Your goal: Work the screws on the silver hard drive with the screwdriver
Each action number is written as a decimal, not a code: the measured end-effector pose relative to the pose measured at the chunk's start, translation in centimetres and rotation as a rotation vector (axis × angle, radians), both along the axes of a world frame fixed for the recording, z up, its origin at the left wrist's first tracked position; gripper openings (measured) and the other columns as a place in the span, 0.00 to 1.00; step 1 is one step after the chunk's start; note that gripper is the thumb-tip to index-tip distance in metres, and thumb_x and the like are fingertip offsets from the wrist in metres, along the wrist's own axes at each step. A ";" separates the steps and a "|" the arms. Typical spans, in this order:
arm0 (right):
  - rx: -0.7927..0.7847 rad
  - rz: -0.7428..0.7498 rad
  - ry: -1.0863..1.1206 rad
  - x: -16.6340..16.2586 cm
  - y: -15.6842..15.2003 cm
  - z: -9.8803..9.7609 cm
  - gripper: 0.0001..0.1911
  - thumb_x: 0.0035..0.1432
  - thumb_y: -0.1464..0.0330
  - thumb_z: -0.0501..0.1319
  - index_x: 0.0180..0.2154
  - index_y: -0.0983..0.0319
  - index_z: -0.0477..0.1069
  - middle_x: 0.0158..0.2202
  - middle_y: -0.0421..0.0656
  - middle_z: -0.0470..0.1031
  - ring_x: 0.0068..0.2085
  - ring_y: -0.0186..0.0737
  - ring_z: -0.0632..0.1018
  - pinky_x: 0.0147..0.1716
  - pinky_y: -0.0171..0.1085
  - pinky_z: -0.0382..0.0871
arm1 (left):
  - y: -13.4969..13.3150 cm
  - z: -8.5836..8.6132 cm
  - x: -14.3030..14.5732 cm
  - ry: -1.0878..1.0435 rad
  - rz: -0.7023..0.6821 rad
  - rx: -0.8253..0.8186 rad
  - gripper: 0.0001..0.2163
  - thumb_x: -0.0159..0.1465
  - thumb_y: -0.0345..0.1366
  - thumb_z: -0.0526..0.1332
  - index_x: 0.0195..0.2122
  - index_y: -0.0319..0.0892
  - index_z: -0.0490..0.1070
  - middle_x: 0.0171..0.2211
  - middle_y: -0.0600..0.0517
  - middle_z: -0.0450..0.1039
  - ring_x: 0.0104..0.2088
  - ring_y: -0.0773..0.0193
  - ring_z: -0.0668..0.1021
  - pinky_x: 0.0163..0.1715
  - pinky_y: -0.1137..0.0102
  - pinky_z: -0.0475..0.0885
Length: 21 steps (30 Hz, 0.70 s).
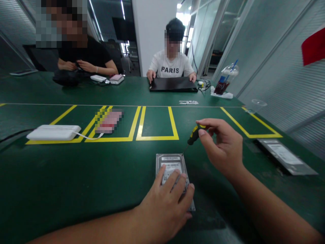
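A silver hard drive [170, 162] with a white label lies flat on the green table [76, 183] in front of me. My left hand [166, 203] rests on top of it, fingers spread and pressing it down. My right hand [223, 145] pinches a small screwdriver [193, 135] with a black and yellow handle. Its thin tip points down to the drive's far right corner.
Yellow tape boxes [156, 126] mark the table beyond the drive. A white device [54, 132] with a cable lies left; a silver bag [284, 156] lies right. Across the table, one person holds a black laptop [172, 84] and another sits at left. A plastic cup [225, 79] stands far right.
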State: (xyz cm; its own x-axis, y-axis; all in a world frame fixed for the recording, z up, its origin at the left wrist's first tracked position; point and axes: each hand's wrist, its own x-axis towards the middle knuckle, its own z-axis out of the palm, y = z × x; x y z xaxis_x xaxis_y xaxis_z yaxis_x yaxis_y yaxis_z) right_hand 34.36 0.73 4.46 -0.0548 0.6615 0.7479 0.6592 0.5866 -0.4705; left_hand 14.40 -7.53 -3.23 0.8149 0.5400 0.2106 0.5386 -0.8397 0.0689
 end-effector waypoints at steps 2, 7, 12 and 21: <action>0.032 0.013 -0.010 0.0 0.1 0.0 0.09 0.57 0.72 0.64 0.42 0.59 0.73 0.40 0.43 0.76 0.37 0.38 0.75 0.33 0.39 0.67 | 0.0 -0.1 0.0 -0.006 0.003 0.007 0.26 0.72 0.50 0.50 0.65 0.40 0.58 0.64 0.38 0.61 0.63 0.40 0.62 0.60 0.35 0.51; 0.019 -0.001 -0.035 0.0 0.2 0.0 0.10 0.58 0.73 0.63 0.42 0.59 0.73 0.37 0.41 0.76 0.35 0.35 0.74 0.33 0.38 0.67 | 0.0 -0.2 0.0 -0.001 0.000 0.008 0.26 0.72 0.50 0.51 0.65 0.40 0.58 0.64 0.38 0.61 0.63 0.40 0.62 0.61 0.36 0.51; 0.044 0.044 -0.021 -0.1 0.2 0.1 0.09 0.58 0.73 0.63 0.43 0.60 0.73 0.43 0.44 0.77 0.40 0.39 0.75 0.34 0.39 0.68 | -0.1 -0.4 0.1 -0.010 0.006 0.023 0.26 0.71 0.50 0.51 0.65 0.40 0.58 0.63 0.38 0.61 0.63 0.40 0.62 0.61 0.35 0.51; 0.025 -0.003 -0.024 0.2 0.1 0.1 0.11 0.57 0.75 0.63 0.43 0.58 0.73 0.39 0.42 0.78 0.38 0.39 0.75 0.35 0.40 0.67 | 0.0 0.1 -0.1 0.003 -0.009 0.014 0.26 0.71 0.50 0.52 0.66 0.40 0.58 0.63 0.38 0.61 0.62 0.40 0.63 0.60 0.36 0.54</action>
